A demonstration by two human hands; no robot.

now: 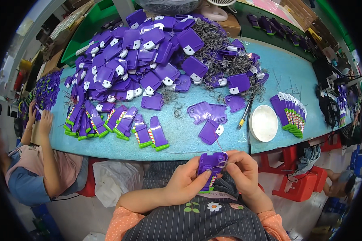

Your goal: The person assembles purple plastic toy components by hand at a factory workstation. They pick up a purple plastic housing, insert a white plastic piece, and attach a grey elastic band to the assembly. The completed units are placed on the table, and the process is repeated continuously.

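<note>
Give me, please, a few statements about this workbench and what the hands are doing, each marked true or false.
1. Both hands hold one purple plastic piece above the lap. True: the left hand grips its lower part and the right hand pinches a wire spring at its top.
2. The white round dish sits left of the big purple pile. False: it lies to the right, near the table's front edge.
3. A neat row of finished pieces with green ends lies on the blue table. True.
4. The table top is red. False: it is light blue.
5. Another person's hands work at the far left. True.
</note>
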